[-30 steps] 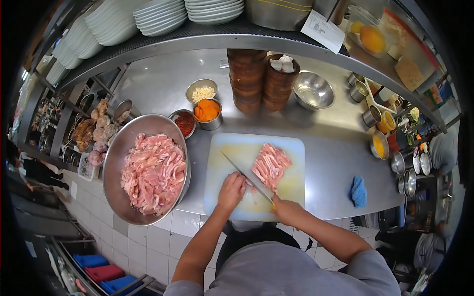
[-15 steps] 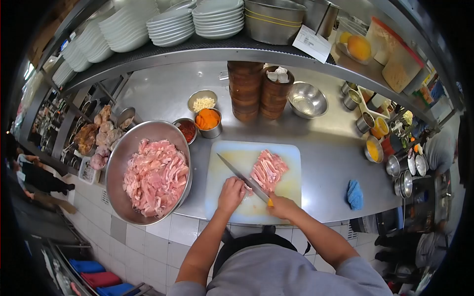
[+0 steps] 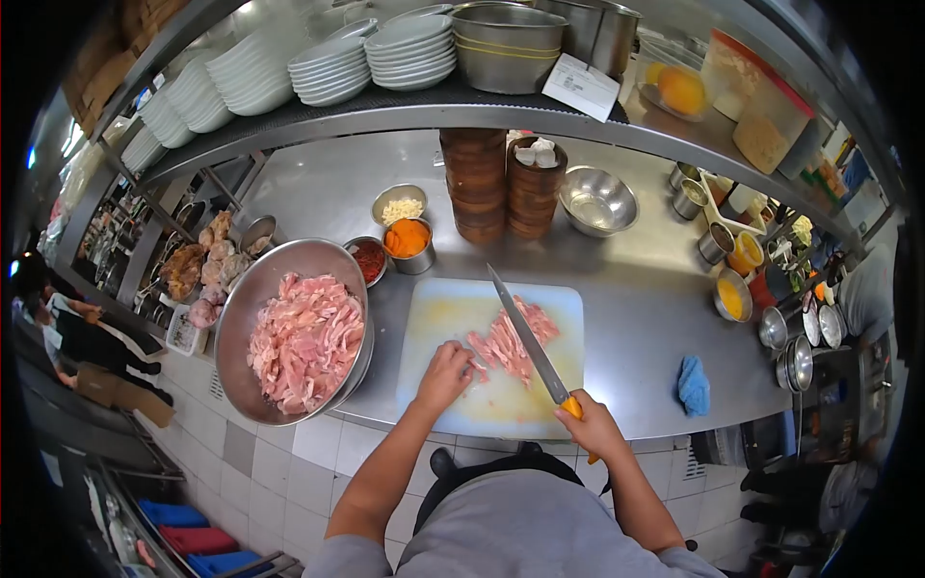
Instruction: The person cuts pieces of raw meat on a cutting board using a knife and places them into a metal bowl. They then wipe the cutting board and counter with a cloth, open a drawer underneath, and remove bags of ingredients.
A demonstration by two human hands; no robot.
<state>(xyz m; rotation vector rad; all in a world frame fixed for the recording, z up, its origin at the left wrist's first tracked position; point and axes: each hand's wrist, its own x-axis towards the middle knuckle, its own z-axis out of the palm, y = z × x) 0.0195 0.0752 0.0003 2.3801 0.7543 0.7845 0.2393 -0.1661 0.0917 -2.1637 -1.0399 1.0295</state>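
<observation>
My right hand (image 3: 594, 424) grips the yellow handle of a long knife (image 3: 532, 339). Its blade slants up and left over the sliced raw meat (image 3: 511, 345), which lies on a white cutting board (image 3: 434, 313). At the left side of that pile, my left hand (image 3: 447, 376) has its fingers curled together at a small strip of meat (image 3: 478, 369). To the left, a large steel bowl (image 3: 231, 332) holds many raw meat strips (image 3: 306, 342).
Behind the board stand cups of orange slices (image 3: 408, 237), red spice (image 3: 367, 258) and chopped garlic (image 3: 402, 207). Farther back are wooden stacks (image 3: 474, 188) and a steel bowl (image 3: 599, 202). A blue cloth (image 3: 693, 385) lies right. A plate-laden shelf (image 3: 385, 118) hangs above.
The knife has lifted away from my left hand and swung right, now passing over the meat pile. My left hand has shifted slightly left. The cut strips lie more spread toward the left.
</observation>
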